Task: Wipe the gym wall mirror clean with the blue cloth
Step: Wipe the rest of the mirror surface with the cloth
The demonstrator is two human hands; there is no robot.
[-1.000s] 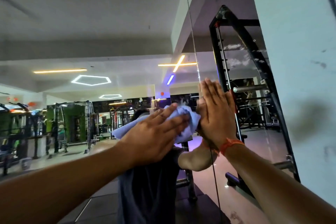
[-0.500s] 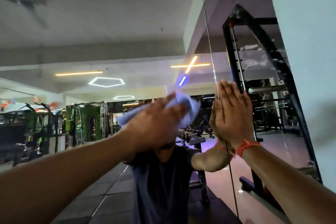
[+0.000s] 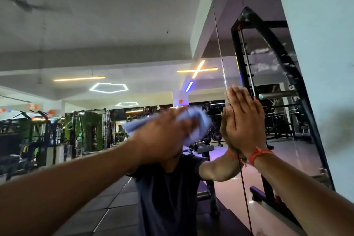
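The gym wall mirror (image 3: 115,34) fills most of the head view and reflects the gym hall, ceiling lights and a person in a dark shirt. My left hand (image 3: 162,138) presses the blue cloth (image 3: 197,120) flat against the glass near the middle; both are motion-blurred, with the cloth showing above and to the right of the fingers. My right hand (image 3: 243,120) lies flat on the mirror with straight fingers pointing up, just right of the vertical seam (image 3: 220,59) between two mirror panels. An orange thread band circles that wrist.
A pale wall (image 3: 321,63) borders the mirror's right edge. The right panel reflects a black weight rack (image 3: 268,82). Gym machines (image 3: 86,130) and a dark tiled floor appear in the left panel's reflection.
My left hand with the cloth has slid up and a little right across the glass, and is now blurred. The view has shifted left, so my flat right hand sits further right in frame.
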